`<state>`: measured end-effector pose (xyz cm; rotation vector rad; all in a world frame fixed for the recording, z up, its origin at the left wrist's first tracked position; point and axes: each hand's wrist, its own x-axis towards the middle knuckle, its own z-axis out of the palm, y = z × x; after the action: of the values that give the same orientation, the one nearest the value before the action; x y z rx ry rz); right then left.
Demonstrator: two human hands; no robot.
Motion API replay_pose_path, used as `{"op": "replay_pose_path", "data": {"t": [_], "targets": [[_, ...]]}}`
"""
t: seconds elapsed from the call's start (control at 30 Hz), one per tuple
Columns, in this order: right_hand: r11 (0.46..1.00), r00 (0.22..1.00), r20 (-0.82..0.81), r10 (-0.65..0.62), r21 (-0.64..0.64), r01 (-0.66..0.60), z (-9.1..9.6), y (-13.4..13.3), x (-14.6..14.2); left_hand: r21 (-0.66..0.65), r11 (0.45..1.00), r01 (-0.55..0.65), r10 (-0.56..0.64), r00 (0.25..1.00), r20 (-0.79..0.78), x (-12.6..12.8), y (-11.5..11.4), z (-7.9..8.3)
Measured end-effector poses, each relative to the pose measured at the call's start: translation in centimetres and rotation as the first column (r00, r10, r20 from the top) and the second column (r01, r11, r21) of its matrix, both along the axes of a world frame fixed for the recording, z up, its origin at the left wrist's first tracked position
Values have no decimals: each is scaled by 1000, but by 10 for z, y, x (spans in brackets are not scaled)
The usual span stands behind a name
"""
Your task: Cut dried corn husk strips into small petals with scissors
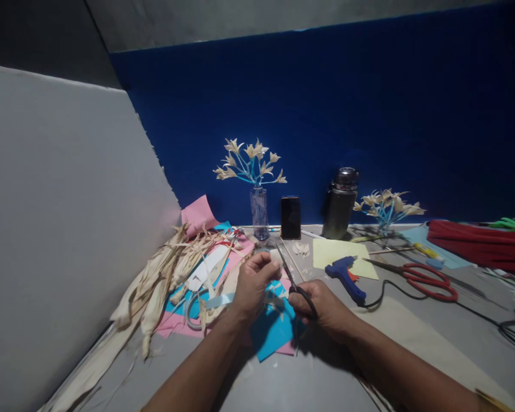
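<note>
My left hand [253, 286] is closed, thumb and fingers pinching a small pale piece of what looks like dried corn husk [275, 257]. In my right hand [321, 306] are dark-handled scissors [301, 296], their blades pointing up and away, right beside the pale piece. Whether the blades touch it I cannot tell. Beneath both hands lies blue paper [271, 339] scattered with pale scraps, over pink paper. A light blue ribbon strip [220, 300] runs out to the left of my left wrist.
Corn husks [154, 297] heap up at left. Behind stand a glass vase [260, 212] of husk flowers, a phone [290, 218] and a flask [340, 206]. At right lie a blue glue gun [347, 278] with its cord, red-handled scissors [429, 281] and red cloth [480, 246].
</note>
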<state>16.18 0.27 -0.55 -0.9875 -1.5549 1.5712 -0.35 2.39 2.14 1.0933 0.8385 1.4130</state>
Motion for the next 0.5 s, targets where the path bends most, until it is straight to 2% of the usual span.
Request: {"op": "replay_pose_path", "data": {"t": [0.17, 0.33, 0.43, 0.5], "targets": [[1000, 1000, 9, 3, 19, -3, 2, 0, 0, -4, 1000, 20, -20, 1000, 10, 2, -1, 4], [1000, 1000, 5, -13, -24, 13, 7, -1, 0, -58, 998, 9, -8, 1000, 19, -2, -1, 8], [994, 995, -6, -101, -43, 101, 7, 3, 3, -63, 997, 42, -41, 999, 4, -5, 0, 7], [984, 984, -5, -180, -13, 180, 6, 8, 7, -74, 995, 69, -70, 998, 0, -6, 1, 7]]}}
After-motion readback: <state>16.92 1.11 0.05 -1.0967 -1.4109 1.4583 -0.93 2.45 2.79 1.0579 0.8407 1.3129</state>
